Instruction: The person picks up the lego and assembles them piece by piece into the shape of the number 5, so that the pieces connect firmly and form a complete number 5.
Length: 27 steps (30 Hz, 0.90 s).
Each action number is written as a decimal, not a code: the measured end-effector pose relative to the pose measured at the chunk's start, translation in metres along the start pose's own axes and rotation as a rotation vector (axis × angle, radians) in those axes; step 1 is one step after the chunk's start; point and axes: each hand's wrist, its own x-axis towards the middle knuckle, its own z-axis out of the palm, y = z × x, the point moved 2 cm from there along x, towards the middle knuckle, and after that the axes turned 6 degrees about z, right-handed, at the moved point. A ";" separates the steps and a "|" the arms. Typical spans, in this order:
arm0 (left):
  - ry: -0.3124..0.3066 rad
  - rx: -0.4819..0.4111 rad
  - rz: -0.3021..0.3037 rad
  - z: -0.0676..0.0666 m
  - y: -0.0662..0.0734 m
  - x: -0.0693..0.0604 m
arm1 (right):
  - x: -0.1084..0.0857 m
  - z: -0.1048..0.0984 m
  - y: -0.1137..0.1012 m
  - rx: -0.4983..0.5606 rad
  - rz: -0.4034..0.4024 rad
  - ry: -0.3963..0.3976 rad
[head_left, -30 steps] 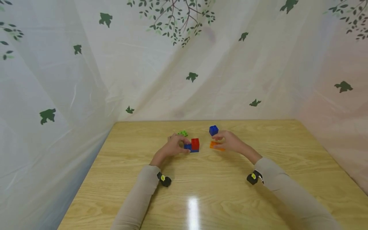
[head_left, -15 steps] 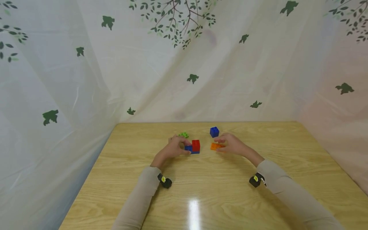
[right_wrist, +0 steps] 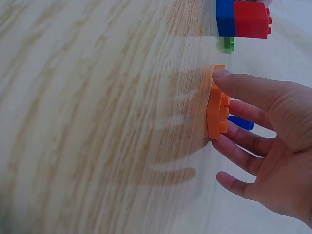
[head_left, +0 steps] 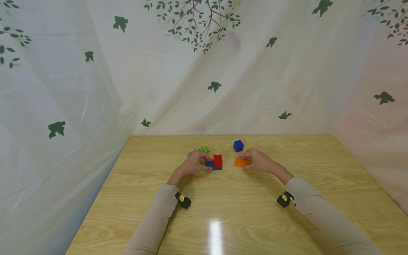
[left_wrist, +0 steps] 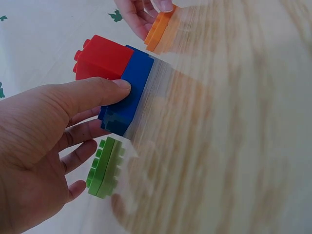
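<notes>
Between thumb and fingers, my left hand (left_wrist: 53, 122) grips a long blue brick (left_wrist: 134, 90) that rests on the table, with a red brick (left_wrist: 105, 56) stacked on its far end. My right hand (head_left: 259, 161) is at a flat orange brick (right_wrist: 214, 109) lying on the table. In the right wrist view its thumb lies on the near side of this brick and the fingers reach behind it, pinching it. The red brick (head_left: 217, 160) stands a short way left of the orange brick (head_left: 241, 162) in the head view.
A green brick (head_left: 204, 149) lies behind my left hand, partly covered by it in the head view. Beyond the orange brick sits a small blue brick (head_left: 238, 146). The wooden table (head_left: 178, 226) ends at a pale curtain (head_left: 178, 88) with leaf prints.
My right hand has shifted slightly along the orange brick and its thumb and fingers have closed in on it. The left hand keeps its grip on the blue brick, which stays in place.
</notes>
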 end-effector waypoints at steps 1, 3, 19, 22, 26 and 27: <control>0.000 0.001 -0.003 0.000 0.001 0.000 | 0.000 0.000 0.000 0.002 0.006 -0.003; 0.002 -0.004 -0.007 -0.001 0.001 0.000 | 0.000 -0.001 0.000 -0.001 0.010 -0.010; 0.002 -0.009 0.007 0.001 -0.002 0.001 | 0.003 -0.006 0.003 -0.012 0.037 -0.073; 0.003 -0.015 0.007 0.000 -0.002 0.000 | 0.004 -0.007 0.003 -0.010 0.045 -0.077; 0.003 -0.010 0.010 0.000 -0.002 0.000 | 0.004 -0.007 0.003 -0.016 0.050 -0.081; 0.005 -0.010 0.009 0.000 -0.002 0.000 | 0.005 -0.008 0.002 -0.020 0.051 -0.080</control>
